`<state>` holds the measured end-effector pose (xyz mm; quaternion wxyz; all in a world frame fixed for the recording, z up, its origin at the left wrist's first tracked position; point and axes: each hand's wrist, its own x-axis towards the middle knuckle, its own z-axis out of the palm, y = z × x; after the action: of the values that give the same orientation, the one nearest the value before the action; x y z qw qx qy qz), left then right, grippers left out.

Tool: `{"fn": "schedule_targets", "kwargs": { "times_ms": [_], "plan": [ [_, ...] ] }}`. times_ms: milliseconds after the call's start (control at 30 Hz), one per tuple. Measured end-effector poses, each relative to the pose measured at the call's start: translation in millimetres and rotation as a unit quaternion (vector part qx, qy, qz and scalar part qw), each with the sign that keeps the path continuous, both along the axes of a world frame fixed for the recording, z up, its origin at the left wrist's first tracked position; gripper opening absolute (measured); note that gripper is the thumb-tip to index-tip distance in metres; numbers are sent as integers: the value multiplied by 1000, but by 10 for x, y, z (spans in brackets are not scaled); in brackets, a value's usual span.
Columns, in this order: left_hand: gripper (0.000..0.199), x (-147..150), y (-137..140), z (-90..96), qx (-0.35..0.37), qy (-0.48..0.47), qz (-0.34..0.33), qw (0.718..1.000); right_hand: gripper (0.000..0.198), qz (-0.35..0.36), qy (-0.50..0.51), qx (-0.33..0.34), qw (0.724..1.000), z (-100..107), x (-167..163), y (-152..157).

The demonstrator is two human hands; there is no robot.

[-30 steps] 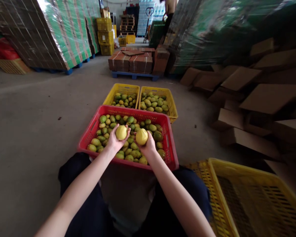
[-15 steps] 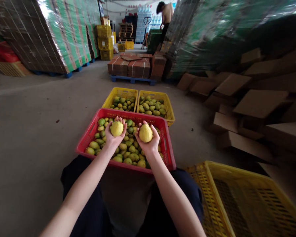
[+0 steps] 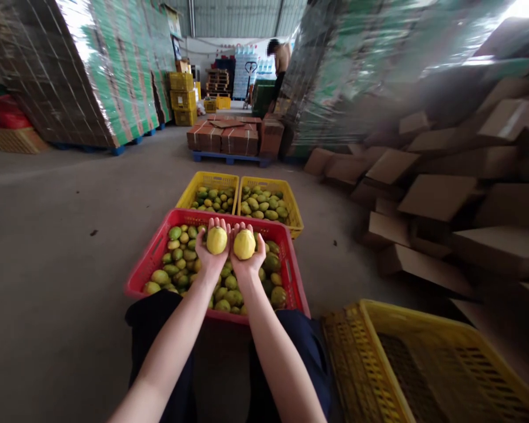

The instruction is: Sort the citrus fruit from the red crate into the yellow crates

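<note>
Palm up, my left hand [image 3: 212,258] cups a plump yellow fruit [image 3: 217,239], its fingers curved behind it. Beside it, my right hand [image 3: 247,262] holds another yellow fruit [image 3: 244,244] of about the same size, with the thumb up along its right side. The two hands are side by side, nearly touching. Both are above a red plastic crate [image 3: 296,276] filled with green and yellow-green fruit [image 3: 171,270]. My forearms and hands hide part of that fruit.
Two yellow crates [image 3: 183,194] [image 3: 296,214] of similar fruit stand beyond the red one. A yellow crate [image 3: 365,346] is at my right. Cardboard boxes [image 3: 436,197] are heaped on the right. Flattened cartons [image 3: 242,141] lie on a blue pallet; a person [image 3: 282,59] stands behind.
My hands have come together over the crate, the right one moving left and the left one slightly right, each still holding its fruit. The camera view has tilted up slightly.
</note>
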<state>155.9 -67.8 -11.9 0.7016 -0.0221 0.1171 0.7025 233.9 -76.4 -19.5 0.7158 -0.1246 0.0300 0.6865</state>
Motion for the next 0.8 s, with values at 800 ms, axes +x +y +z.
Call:
{"fn": "schedule_targets", "kwargs": {
  "times_ms": [800],
  "plan": [
    [22,-112,-286,-167,-6,313,-288,905,23,-13,-11,-148,989,91,489,-99]
  ]
}}
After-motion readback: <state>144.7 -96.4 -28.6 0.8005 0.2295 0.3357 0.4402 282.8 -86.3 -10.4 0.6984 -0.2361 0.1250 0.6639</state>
